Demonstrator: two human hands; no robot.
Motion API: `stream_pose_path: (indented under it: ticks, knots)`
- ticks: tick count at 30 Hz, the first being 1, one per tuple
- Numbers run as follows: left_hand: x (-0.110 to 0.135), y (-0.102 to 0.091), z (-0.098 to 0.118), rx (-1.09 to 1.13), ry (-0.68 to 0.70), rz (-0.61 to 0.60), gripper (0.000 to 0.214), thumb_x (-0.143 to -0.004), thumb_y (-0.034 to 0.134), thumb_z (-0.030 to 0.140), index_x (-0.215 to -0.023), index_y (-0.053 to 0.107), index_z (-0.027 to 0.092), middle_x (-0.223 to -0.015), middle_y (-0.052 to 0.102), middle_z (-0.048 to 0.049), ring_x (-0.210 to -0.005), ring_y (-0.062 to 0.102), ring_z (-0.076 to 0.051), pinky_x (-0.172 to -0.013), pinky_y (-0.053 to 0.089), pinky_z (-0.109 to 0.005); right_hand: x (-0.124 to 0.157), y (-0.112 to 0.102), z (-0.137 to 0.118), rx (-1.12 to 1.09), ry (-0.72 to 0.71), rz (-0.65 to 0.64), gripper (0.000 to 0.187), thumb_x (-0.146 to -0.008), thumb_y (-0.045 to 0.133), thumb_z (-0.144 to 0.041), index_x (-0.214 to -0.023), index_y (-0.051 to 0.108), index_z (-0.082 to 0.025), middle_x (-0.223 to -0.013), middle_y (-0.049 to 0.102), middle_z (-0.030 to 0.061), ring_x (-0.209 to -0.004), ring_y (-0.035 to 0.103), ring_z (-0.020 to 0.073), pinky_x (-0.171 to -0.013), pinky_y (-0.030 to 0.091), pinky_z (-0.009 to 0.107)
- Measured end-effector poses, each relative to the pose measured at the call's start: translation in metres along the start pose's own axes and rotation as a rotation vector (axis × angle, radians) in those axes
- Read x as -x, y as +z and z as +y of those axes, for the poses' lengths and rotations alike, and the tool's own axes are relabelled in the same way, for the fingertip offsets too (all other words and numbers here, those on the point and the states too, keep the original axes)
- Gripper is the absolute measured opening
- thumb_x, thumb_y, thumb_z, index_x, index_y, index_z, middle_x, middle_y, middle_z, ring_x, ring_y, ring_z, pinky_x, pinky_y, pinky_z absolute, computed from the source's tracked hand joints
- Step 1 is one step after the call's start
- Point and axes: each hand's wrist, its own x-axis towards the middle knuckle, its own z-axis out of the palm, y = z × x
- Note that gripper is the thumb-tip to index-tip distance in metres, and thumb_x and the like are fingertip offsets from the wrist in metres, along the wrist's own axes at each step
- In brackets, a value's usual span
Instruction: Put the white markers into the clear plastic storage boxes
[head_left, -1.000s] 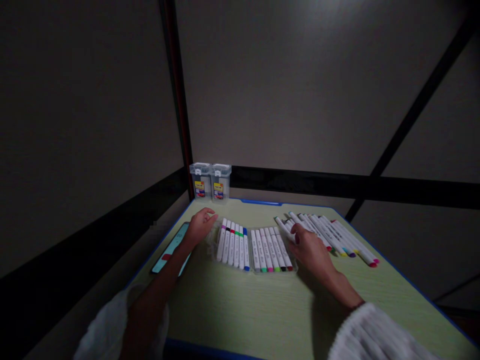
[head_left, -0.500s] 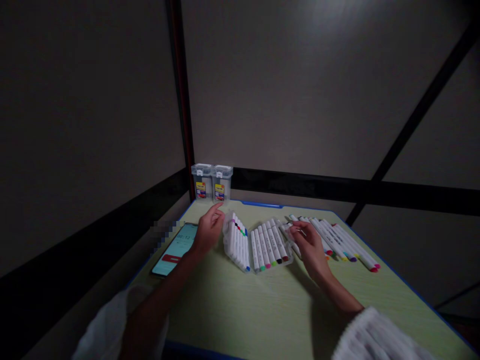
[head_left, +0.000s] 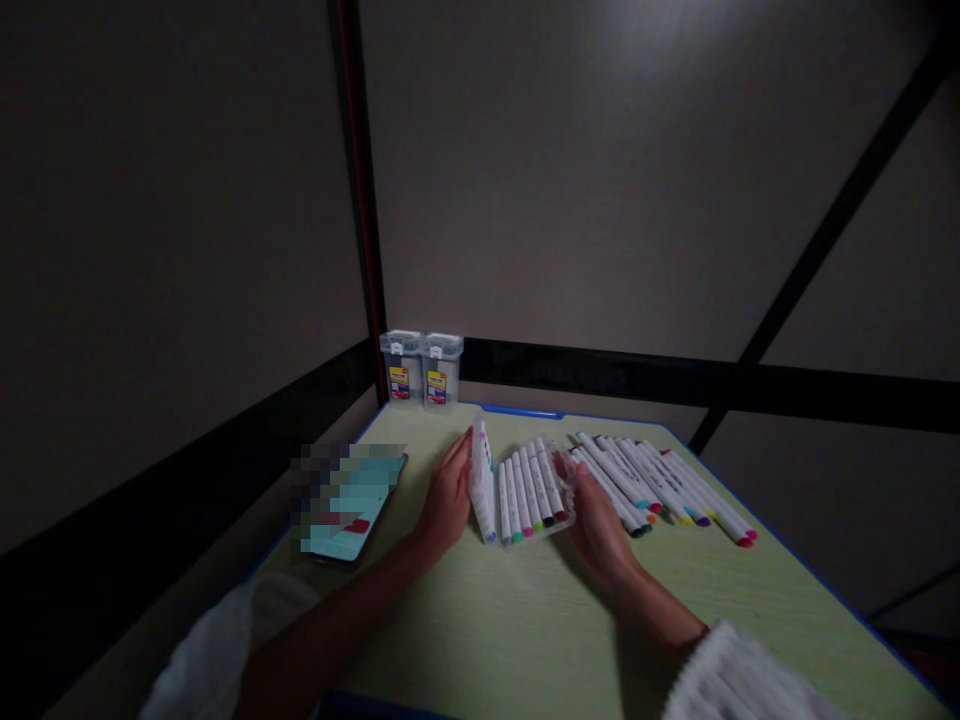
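A clear hinged marker case lies on the green table, with white markers in both halves. My left hand presses flat against the left half, which stands nearly upright. My right hand holds the right edge of the other half, fingers curled on it. To the right, several loose white markers with coloured caps lie in a row.
A phone with a lit screen rests at the table's left edge. Two clear boxes with labels stand at the far left corner. Dark frame bars and a grey wall rise behind the table.
The left half of the case has swung up from flat to nearly upright, pushed by my left hand. My right hand moved from the loose markers to the case's right edge.
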Motion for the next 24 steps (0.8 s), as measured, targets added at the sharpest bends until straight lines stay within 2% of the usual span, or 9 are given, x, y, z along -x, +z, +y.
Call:
stream_pose_path:
  ticks: [4,7,10,13,17,20,24]
  knots:
    - [0.002,0.004,-0.001,0.024,-0.059,-0.061,0.045,-0.083,0.033,0.019,-0.128,0.04,0.016,-0.135,0.04,-0.0042,-0.125,0.033,-0.015,-0.107,0.02,-0.03,0.005,0.003,0.001,0.014,-0.001,-0.04,0.051,-0.077,0.039,-0.058,-0.113,0.053,-0.024,-0.126,0.05,0.0055,-0.12,0.04,0.0245,-0.098,0.03,0.045]
    - [0.005,0.007,-0.004,0.029,-0.086,-0.105,0.047,-0.084,0.035,0.021,-0.131,0.034,0.017,-0.135,0.039,-0.005,-0.124,0.035,-0.015,-0.107,0.022,-0.031,0.009,0.005,0.001,0.049,-0.029,-0.093,0.05,-0.079,0.038,-0.056,-0.119,0.047,-0.027,-0.132,0.043,0.0032,-0.124,0.035,0.0222,-0.099,0.029,0.042]
    - [0.007,0.008,-0.009,0.029,-0.077,-0.138,0.048,-0.084,0.037,0.022,-0.131,0.032,0.017,-0.134,0.04,-0.0077,-0.121,0.039,-0.016,-0.104,0.027,-0.032,0.01,0.005,0.001,0.031,-0.072,-0.166,0.046,-0.081,0.039,-0.053,-0.118,0.048,-0.028,-0.132,0.044,0.0021,-0.121,0.039,0.0202,-0.099,0.03,0.038]
    - [0.007,0.009,-0.013,0.024,-0.068,-0.145,0.046,-0.083,0.039,0.023,-0.129,0.036,0.017,-0.131,0.043,-0.009,-0.119,0.042,-0.017,-0.103,0.03,-0.034,0.011,0.005,0.003,-0.003,-0.058,-0.184,0.044,-0.079,0.043,-0.053,-0.114,0.051,-0.028,-0.129,0.047,0.0023,-0.118,0.042,0.0202,-0.098,0.031,0.036]
    - [0.005,0.008,-0.015,-0.008,-0.04,-0.183,0.041,-0.081,0.042,0.024,-0.122,0.045,0.018,-0.129,0.046,-0.0085,-0.121,0.039,-0.018,-0.105,0.026,-0.036,0.012,0.005,0.004,-0.008,-0.048,-0.228,0.046,-0.078,0.045,-0.053,-0.117,0.05,-0.029,-0.131,0.045,0.0018,-0.121,0.039,0.0206,-0.1,0.028,0.038]
    - [0.004,0.008,-0.017,-0.031,-0.079,-0.214,0.043,-0.078,0.048,0.025,-0.12,0.048,0.017,-0.132,0.043,-0.0098,-0.123,0.035,-0.02,-0.106,0.022,-0.038,0.015,0.007,0.002,-0.017,-0.079,-0.302,0.05,-0.077,0.045,-0.054,-0.118,0.05,-0.026,-0.128,0.048,0.004,-0.122,0.037,0.0212,-0.101,0.026,0.04]
    - [0.002,0.007,-0.022,-0.003,-0.153,-0.225,0.051,-0.072,0.054,0.026,-0.122,0.045,0.017,-0.133,0.041,-0.0108,-0.124,0.034,-0.021,-0.106,0.02,-0.039,0.02,0.012,-0.004,-0.037,-0.091,-0.39,0.065,-0.062,0.061,-0.056,-0.117,0.051,-0.023,-0.12,0.054,0.0072,-0.113,0.047,0.0237,-0.097,0.033,0.039]
